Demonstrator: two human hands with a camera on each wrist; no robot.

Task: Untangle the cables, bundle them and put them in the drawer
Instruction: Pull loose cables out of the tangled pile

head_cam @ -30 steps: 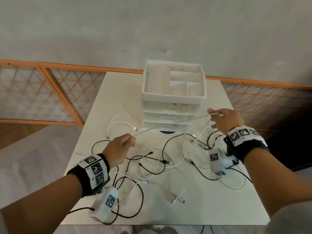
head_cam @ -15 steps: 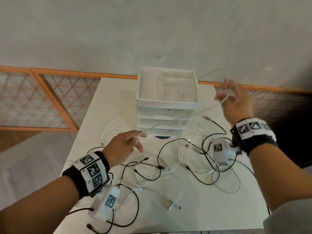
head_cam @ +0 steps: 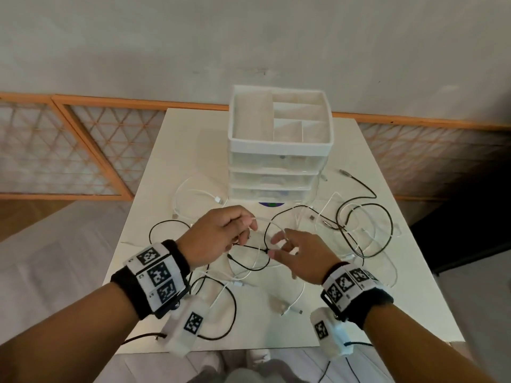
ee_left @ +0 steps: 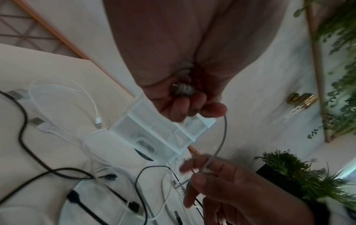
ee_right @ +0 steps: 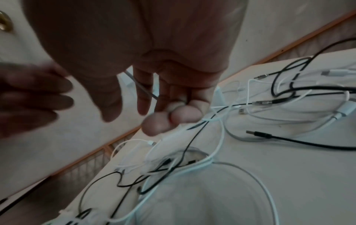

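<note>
Our left hand (head_cam: 218, 236) clenches a coiled white cable (ee_left: 184, 89). Our right hand (head_cam: 300, 255) pinches its free run, feeding loops for bundling near the table's (head_cam: 387, 299) middle.

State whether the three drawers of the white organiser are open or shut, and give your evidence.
Shut. In the head view all three fronts of the drawers sit flush, one above another, beneath the top tray; none is pulled out.

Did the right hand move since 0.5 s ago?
Yes. The right hand came down from beside the drawer unit top to below its base, nearer the left hand.
</note>
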